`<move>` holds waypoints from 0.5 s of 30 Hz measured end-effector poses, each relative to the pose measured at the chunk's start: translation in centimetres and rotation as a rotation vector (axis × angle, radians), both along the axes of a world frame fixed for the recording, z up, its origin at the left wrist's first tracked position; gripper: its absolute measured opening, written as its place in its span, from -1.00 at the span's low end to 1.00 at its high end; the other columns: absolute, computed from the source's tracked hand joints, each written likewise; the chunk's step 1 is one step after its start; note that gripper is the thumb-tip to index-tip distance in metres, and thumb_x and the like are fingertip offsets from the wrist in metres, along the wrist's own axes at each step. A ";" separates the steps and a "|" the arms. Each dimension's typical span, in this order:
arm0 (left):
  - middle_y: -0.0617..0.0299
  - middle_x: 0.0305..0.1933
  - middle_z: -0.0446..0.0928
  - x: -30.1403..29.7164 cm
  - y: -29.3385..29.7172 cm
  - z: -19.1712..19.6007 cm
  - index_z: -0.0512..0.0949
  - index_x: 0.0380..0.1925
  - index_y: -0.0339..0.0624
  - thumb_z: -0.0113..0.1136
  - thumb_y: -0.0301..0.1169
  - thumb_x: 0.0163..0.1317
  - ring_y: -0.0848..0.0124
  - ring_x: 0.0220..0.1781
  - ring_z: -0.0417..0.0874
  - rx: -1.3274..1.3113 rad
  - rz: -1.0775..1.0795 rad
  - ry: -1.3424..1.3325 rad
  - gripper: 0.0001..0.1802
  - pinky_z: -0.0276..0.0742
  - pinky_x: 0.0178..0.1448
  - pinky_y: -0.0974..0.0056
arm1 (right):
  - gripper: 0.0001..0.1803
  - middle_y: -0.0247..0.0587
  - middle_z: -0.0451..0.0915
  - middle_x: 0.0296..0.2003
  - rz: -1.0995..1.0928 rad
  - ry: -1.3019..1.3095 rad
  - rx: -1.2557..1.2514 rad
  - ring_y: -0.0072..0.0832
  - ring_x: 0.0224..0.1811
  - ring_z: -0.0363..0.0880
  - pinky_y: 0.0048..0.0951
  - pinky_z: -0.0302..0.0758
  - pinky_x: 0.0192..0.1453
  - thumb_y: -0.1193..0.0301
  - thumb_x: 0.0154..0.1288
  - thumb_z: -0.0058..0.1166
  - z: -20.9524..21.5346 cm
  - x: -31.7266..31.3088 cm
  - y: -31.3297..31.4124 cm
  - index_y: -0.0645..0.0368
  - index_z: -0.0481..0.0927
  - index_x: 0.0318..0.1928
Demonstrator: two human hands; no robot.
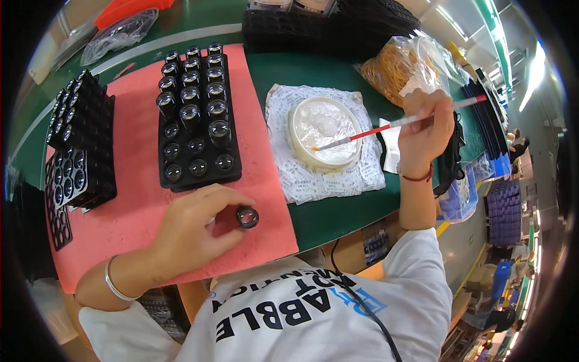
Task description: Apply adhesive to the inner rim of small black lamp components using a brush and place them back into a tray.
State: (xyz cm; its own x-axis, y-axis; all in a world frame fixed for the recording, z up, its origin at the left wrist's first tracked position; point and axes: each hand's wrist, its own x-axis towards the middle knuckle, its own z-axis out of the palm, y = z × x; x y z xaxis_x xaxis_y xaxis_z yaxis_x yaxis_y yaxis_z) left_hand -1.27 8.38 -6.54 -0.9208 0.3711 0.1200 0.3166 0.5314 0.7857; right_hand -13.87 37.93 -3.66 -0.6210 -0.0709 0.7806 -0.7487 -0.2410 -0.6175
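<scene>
Well left of the dish [294,136], at the far edge of the pink mat [136,151], stand stacked black racks [105,175] with round pockets, lenses in the upper ones. Beyond them, far behind and left of the dish, a clear bag [120,36] lies on the green surface [338,212], near an orange thing [129,9].

Nearer the dish on its left, a black tray [202,182] rests on the mat, filled with dark, glossy lenses [190,114]; those in its far rows stand taller than those in its near rows.

The left hand [194,228] is over the mat, left of the dish and nearer the person. Its thumb and forefinger pinch a single lens [247,217], black-sided with a clear top, near the mat's right edge.

The dish itself, round and white with a glossy pale filling, sits on a printed paper [316,189]. Behind it are black trays [283,33].

Right of the dish, the right hand [425,130] is raised, its fingers closed round a thin red-and-white brush [389,125]. The yellowish tip points left, over the dish; whether it touches the filling I cannot tell. Behind and right of the dish lies a bag of rubber bands [395,66].
</scene>
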 end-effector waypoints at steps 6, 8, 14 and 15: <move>0.19 -0.46 0.47 -0.1 -0.1 0.1 0.51 -0.39 -0.20 0.24 -0.45 -0.19 0.41 -0.51 0.45 0.068 0.019 -0.041 -0.74 0.31 -0.50 0.42 | -0.68 -0.40 0.22 -0.69 0.006 -0.292 -0.301 -0.67 -0.69 0.05 -0.61 0.05 -0.58 0.29 0.29 -0.26 -0.2 -1.5 0.2 0.16 0.27 -0.58; 0.20 -0.46 0.47 -0.1 -0.3 0.1 0.51 -0.39 -0.21 0.25 -0.44 -0.19 0.43 -0.51 0.45 0.072 0.037 -0.092 -0.73 0.30 -0.50 0.42 | -0.72 -0.41 0.27 -0.69 -0.006 -0.422 -0.447 -0.69 -0.71 0.06 -0.63 0.09 -0.60 0.30 0.26 -0.18 -0.4 -1.9 0.4 0.14 0.31 -0.56; 0.19 -0.42 0.50 0.3 -0.2 0.3 0.50 -0.39 -0.28 0.27 -0.39 -0.18 0.43 -0.48 0.48 0.141 0.057 -0.124 -0.70 0.34 -0.42 0.40 | -0.69 -0.47 0.21 -0.76 -0.100 -0.492 -0.487 -0.71 -0.71 0.07 -0.66 0.05 -0.58 0.26 0.24 -0.13 -0.7 -2.5 0.7 0.12 0.36 -0.60; 0.19 -0.42 0.50 0.3 -0.2 0.4 0.50 -0.39 -0.28 0.27 -0.38 -0.18 0.41 -0.46 0.49 0.128 0.058 -0.136 -0.69 0.35 -0.41 0.40 | -0.69 -0.47 0.21 -0.76 -0.096 -0.489 -0.488 -0.71 -0.71 0.07 -0.66 0.05 -0.58 0.26 0.24 -0.13 -0.8 -2.7 0.8 0.12 0.36 -0.60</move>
State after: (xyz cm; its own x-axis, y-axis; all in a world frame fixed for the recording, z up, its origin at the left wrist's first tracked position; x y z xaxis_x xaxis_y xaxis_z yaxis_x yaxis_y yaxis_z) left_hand -0.92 8.13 -6.10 -0.9512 0.3064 0.0358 0.1746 0.4391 0.8813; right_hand -16.56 38.73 -4.49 -0.8952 0.2897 0.3386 -0.4444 -0.5234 -0.7271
